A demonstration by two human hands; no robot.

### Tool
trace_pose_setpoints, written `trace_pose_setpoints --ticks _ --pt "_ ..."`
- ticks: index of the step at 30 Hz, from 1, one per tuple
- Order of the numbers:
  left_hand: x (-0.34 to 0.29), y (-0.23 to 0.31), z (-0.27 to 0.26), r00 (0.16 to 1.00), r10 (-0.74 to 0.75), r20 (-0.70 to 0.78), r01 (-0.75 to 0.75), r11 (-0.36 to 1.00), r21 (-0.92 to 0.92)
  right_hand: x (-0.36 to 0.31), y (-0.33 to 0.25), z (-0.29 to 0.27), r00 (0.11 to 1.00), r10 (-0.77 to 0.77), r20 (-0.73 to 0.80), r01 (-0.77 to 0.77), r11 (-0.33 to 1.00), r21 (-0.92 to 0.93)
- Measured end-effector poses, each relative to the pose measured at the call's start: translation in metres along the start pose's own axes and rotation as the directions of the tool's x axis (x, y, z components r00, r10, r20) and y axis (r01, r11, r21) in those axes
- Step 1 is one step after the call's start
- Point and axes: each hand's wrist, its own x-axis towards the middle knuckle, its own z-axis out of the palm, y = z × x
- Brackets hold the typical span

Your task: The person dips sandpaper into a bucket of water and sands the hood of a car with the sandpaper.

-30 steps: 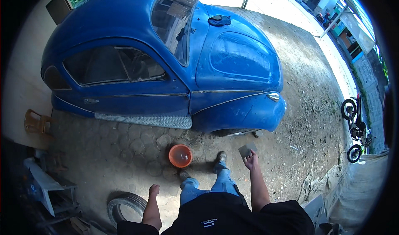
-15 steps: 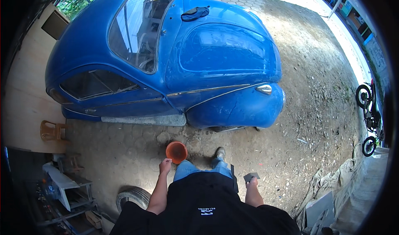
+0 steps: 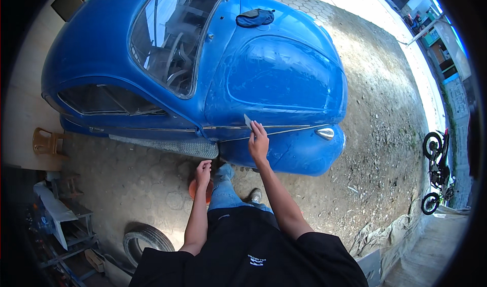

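Observation:
A blue rounded car (image 3: 284,79) fills the upper part of the view. My right hand (image 3: 259,142) reaches out over its front fender, gripping a thin grey sheet of sandpaper (image 3: 248,122). The sheet is near the lower edge of the hood, by the bright trim strip; whether it touches the paint I cannot tell. Lower down, my left hand (image 3: 203,174) hangs in front of my leg, fingers loosely bent and apart, with nothing visible in them. Behind that hand is an orange bucket (image 3: 193,189), partly covered by my forearm and leg.
A dark blue cap (image 3: 255,18) lies on the hood near the windshield. On the ground to my left are a tire (image 3: 133,246), a brown plastic chair (image 3: 44,141) and a metal rack (image 3: 83,226). A motorcycle (image 3: 437,173) stands far right.
My right hand has swung from low at my right side up and forward to the car with the sandpaper. I have stepped closer to the car; my left hand has risen slightly.

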Motion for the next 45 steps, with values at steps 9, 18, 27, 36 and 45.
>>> trace_pose_setpoints --ticks 9,18,27,36,45 --pt "0.096 0.115 -0.013 0.949 0.283 0.140 -0.301 0.944 0.132 0.028 -0.044 0.115 0.872 -0.311 0.379 0.430 0.858 -0.283" --pt "0.124 0.219 -0.016 0.889 0.352 0.291 -0.394 0.914 0.096 0.161 -0.082 0.156 0.975 -0.074 0.211 0.146 0.924 -0.352" --pt "0.258 0.275 0.094 0.681 0.720 0.131 -0.586 0.429 0.688 0.356 -0.033 0.166 0.975 0.147 0.168 -0.071 0.918 -0.390" --pt "0.268 0.280 0.119 0.763 0.600 0.239 -0.487 0.292 0.823 0.469 0.003 0.156 0.960 0.270 0.076 -0.213 0.878 -0.429" --pt "0.269 0.279 0.122 0.760 0.606 0.235 -0.482 0.283 0.829 0.392 -0.002 0.141 0.980 0.056 0.193 0.026 0.917 -0.397"
